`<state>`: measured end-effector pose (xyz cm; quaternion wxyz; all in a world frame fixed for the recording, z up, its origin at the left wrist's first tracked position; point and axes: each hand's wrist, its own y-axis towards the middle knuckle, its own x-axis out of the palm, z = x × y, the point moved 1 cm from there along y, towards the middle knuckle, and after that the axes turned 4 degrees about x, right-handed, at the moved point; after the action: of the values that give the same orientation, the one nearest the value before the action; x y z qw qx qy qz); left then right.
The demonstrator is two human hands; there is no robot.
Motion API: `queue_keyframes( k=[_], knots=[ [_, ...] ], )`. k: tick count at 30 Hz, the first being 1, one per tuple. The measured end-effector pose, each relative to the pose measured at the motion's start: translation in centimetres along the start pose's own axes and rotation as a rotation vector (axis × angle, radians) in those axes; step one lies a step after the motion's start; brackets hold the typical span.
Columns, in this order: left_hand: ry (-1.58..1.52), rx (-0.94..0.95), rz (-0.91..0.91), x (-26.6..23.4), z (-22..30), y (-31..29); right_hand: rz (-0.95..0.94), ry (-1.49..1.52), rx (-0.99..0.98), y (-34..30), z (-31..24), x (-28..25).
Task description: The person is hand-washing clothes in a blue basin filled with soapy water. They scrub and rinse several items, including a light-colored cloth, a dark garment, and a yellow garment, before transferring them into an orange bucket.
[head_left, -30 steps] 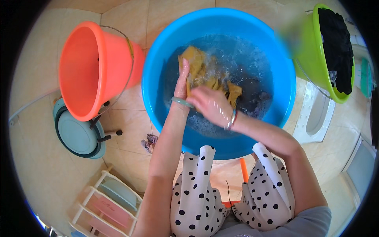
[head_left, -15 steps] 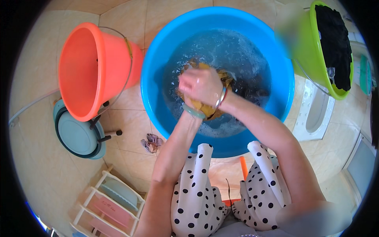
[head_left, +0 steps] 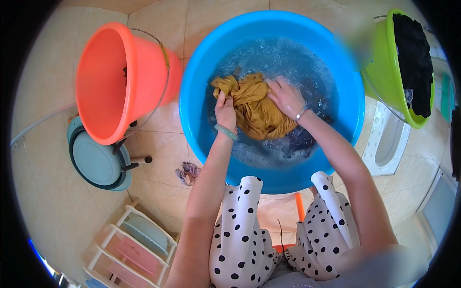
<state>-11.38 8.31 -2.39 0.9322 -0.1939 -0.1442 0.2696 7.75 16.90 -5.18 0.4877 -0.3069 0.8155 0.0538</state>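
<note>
A wet mustard-brown garment lies bunched in the soapy water of a big round blue tub. My left hand, with a pale green bangle at its wrist, is closed on the garment's left edge. Flat on the cloth's upper right side rests my right hand, fingers stretched out, a silver bangle on that wrist. Dark cloth shows under the water to the right of the garment; its shape cannot be made out.
A coral bucket lies tilted at the left, above a folded grey-blue basin. Crumpled cloth is on the tiles. At lower left stands a white rack. A green bucket holds black cloth, near a squat toilet.
My hands were together over the bunched garment; now they are apart, left and right. The cloth has spread out between them and more of it shows above the water.
</note>
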Motion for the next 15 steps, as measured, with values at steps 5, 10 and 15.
queue_keyframes(
  k=[5, 10, 15],
  knots=[
    [-0.335, -0.324, -0.03, 2.9, 1.0, -0.2, 0.283, 0.047, -0.041, 3.2, -4.6, -2.3],
    [-0.758, -0.517, -0.389, 4.3, 4.8, -1.4, 0.35, 0.362, -0.477, -4.0, -13.9, -5.4],
    [-0.726, -0.418, -0.285, 3.9, 5.2, -3.0, 0.379, 0.318, -0.648, -4.4, -17.5, -7.3]
  ],
)
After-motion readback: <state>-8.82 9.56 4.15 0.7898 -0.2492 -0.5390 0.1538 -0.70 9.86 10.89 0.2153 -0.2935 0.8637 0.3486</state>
